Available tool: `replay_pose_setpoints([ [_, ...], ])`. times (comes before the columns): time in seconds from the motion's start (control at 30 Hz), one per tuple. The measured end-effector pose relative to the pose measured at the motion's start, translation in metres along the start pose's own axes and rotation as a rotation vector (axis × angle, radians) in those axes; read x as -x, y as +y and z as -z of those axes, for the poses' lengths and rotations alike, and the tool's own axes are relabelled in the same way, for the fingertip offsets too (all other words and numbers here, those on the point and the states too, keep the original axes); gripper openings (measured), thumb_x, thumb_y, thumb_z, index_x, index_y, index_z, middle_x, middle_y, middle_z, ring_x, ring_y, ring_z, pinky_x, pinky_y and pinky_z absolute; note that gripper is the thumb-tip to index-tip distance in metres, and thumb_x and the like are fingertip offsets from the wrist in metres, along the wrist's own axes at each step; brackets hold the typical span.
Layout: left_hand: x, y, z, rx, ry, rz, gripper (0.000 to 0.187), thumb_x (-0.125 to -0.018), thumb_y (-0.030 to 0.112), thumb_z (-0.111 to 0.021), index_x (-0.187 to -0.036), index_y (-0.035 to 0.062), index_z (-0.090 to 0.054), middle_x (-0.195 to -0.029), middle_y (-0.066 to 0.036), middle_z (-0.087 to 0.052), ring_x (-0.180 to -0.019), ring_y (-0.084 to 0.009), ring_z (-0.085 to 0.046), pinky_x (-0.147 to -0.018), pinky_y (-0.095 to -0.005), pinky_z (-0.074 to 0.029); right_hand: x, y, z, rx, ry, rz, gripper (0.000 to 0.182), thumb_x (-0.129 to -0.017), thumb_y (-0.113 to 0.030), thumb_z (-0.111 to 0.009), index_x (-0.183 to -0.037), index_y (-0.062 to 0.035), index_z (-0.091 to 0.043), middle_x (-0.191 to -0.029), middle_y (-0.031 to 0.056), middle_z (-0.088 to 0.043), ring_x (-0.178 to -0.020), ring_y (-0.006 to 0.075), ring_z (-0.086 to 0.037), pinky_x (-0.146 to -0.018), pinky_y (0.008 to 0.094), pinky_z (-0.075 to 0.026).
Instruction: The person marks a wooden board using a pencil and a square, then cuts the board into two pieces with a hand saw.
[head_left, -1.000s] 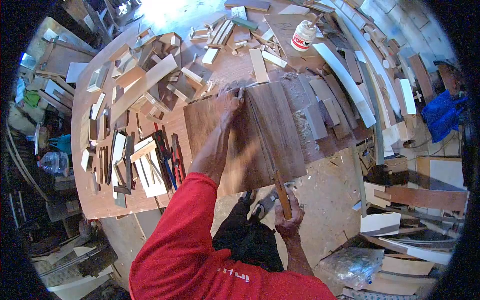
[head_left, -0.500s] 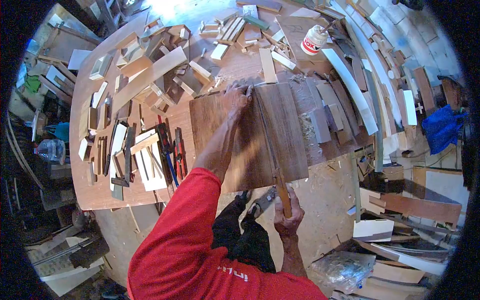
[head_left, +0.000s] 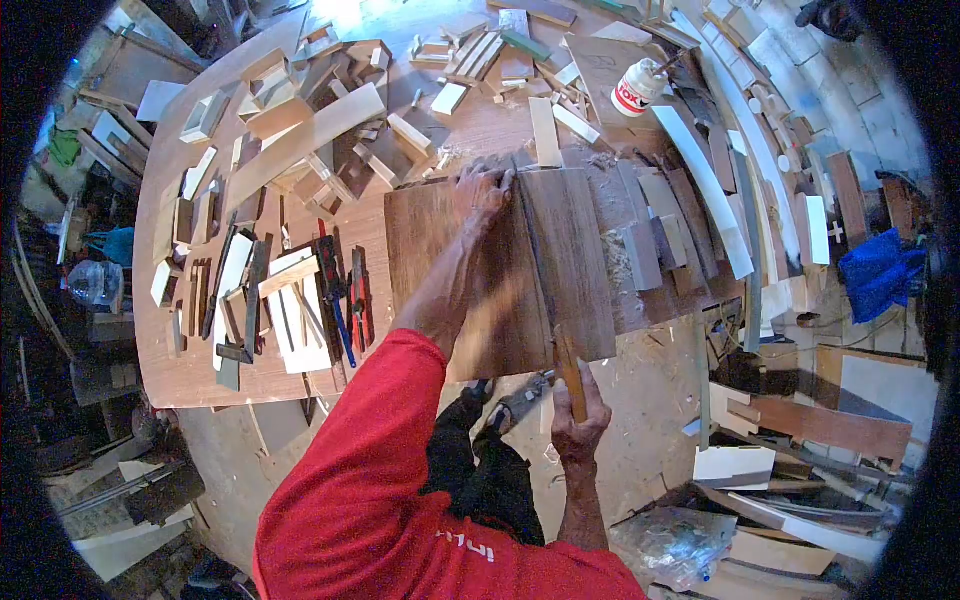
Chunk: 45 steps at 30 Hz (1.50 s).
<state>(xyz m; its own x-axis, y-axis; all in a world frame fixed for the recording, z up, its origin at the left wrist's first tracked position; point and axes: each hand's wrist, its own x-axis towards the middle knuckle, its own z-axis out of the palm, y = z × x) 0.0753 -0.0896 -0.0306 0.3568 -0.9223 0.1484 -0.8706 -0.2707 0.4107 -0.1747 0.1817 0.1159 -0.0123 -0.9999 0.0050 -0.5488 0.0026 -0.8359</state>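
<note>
A dark-brown wooden board (head_left: pixel 450 310) lies at the near edge of the table, with lighter grain on its right part. My left hand (head_left: pixel 484 192) rests on its far edge, fingers together and pressed down on the wood. At the near edge, my right hand (head_left: pixel 580 415) grips the wooden handle of a long tool (head_left: pixel 568 372), its fingers closed around it. From that handle a thin dark line runs up the board to beside my left fingertips; whether it is a blade or a groove I cannot tell.
Left of the board lie clamps (head_left: pixel 357 295), a small square (head_left: pixel 236 352) and a white panel (head_left: pixel 303 325). Box frames and offcuts (head_left: pixel 300 110) cover the far left. A white glue bottle (head_left: pixel 640 88) stands at the back right, near stacked strips (head_left: pixel 660 215). Boards (head_left: pixel 830 425) lean at right.
My right hand and the tool handle have slid slightly forward onto the board, and a finger now lies straighter along the handle. My left hand stays at the far edge. The whole view shifted slightly.
</note>
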Motion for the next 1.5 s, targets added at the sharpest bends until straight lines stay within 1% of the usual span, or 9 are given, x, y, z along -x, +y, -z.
replay_pose_setpoints([
  [0.07,0.001,-0.001,-0.002,0.029,0.035,-0.011,0.036,-0.088,0.051,-0.054,-0.102,0.0239,-0.074,-0.116,-0.001,-0.065,-0.114,-0.0225,-0.054,-0.098,-0.0482,-0.034,0.0,0.005,0.0,0.063,0.023,0.092,0.045,-0.087,-0.025,-0.062,-0.125,-0.0003,-0.057,-0.096,0.0193,-0.069,-0.07,0.0263,-0.07,-0.064,0.0345,-0.054],
  [0.2,0.002,-0.003,-0.006,0.031,0.095,-0.045,0.037,-0.088,0.051,-0.054,-0.101,0.0233,-0.074,-0.119,0.0,-0.064,-0.114,-0.0219,-0.054,-0.097,-0.0473,-0.035,0.005,0.012,0.001,0.078,0.043,0.157,0.043,-0.089,-0.024,-0.061,-0.124,0.0004,-0.058,-0.094,0.02,-0.069,-0.072,0.0261,-0.07,-0.064,0.0351,-0.054],
  [0.37,0.001,-0.002,0.003,0.03,0.006,-0.04,0.036,-0.088,0.051,-0.054,-0.1,0.024,-0.075,-0.117,-0.001,-0.065,-0.113,-0.0218,-0.054,-0.095,-0.0464,-0.036,-0.022,0.004,-0.01,-0.041,-0.057,-0.066,0.042,-0.089,-0.024,-0.062,-0.123,-0.0001,-0.058,-0.098,0.02,-0.069,-0.074,0.0272,-0.07,-0.064,0.035,-0.054],
  [0.5,0.001,-0.004,0.0,0.037,0.004,-0.054,0.036,-0.087,0.051,-0.054,-0.098,0.0244,-0.075,-0.113,-0.002,-0.066,-0.112,-0.0222,-0.055,-0.093,-0.0466,-0.037,-0.008,0.004,0.0,0.015,-0.002,0.037,0.041,-0.089,-0.023,-0.061,-0.123,0.0004,-0.058,-0.098,0.0188,-0.069,-0.073,0.0259,-0.07,-0.063,0.0347,-0.053],
  [0.6,-0.001,-0.005,-0.008,0.072,0.089,-0.073,0.035,-0.087,0.051,-0.055,-0.098,0.0251,-0.075,-0.113,-0.002,-0.066,-0.11,-0.0221,-0.055,-0.093,-0.0464,-0.037,0.006,0.003,0.01,0.044,-0.026,0.04,0.038,-0.09,-0.016,-0.06,-0.121,0.0055,-0.058,-0.106,0.0189,-0.068,-0.096,0.0239,-0.067,-0.085,0.0338,-0.051],
  [0.9,-0.01,-0.022,-0.039,0.072,0.08,-0.086,0.03,-0.084,0.049,-0.058,-0.099,0.0283,-0.074,-0.114,0.001,-0.066,-0.109,-0.0201,-0.056,-0.091,-0.0456,-0.037,-0.026,-0.008,-0.002,-0.054,-0.076,-0.13,0.037,-0.089,-0.016,-0.061,-0.122,0.0017,-0.059,-0.096,0.0133,-0.068,-0.081,0.0175,-0.063,-0.074,0.0323,-0.051],
  [1.1,-0.004,-0.01,-0.023,0.034,0.067,-0.052,0.031,-0.084,0.05,-0.058,-0.099,0.0283,-0.074,-0.114,0.001,-0.066,-0.109,-0.0206,-0.055,-0.093,-0.0453,-0.036,-0.001,-0.009,0.01,-0.063,-0.043,-0.084,0.039,-0.091,-0.019,-0.058,-0.121,0.0051,-0.058,-0.105,0.0193,-0.067,-0.091,0.0237,-0.066,-0.08,0.0329,-0.051],
  [1.17,-0.003,-0.008,-0.019,0.023,0.067,-0.048,0.031,-0.084,0.05,-0.058,-0.098,0.0283,-0.074,-0.112,0.001,-0.066,-0.109,-0.021,-0.055,-0.093,-0.0458,-0.036,-0.015,-0.009,0.003,-0.05,0.02,0.008,0.04,-0.091,-0.024,-0.06,-0.122,0.0012,-0.058,-0.097,0.0184,-0.069,-0.077,0.024,-0.069,-0.067,0.0349,-0.053],
  [1.5,-0.003,-0.012,-0.021,0.044,0.115,-0.074,0.031,-0.084,0.05,-0.058,-0.095,0.0264,-0.075,-0.105,-0.001,-0.067,-0.107,-0.0221,-0.056,-0.093,-0.0478,-0.035,-0.007,-0.002,0.009,0.005,0.031,0.11,0.039,-0.092,-0.024,-0.058,-0.122,0.0006,-0.059,-0.091,0.0195,-0.069,-0.076,0.0252,-0.068,-0.068,0.0363,-0.053],
])
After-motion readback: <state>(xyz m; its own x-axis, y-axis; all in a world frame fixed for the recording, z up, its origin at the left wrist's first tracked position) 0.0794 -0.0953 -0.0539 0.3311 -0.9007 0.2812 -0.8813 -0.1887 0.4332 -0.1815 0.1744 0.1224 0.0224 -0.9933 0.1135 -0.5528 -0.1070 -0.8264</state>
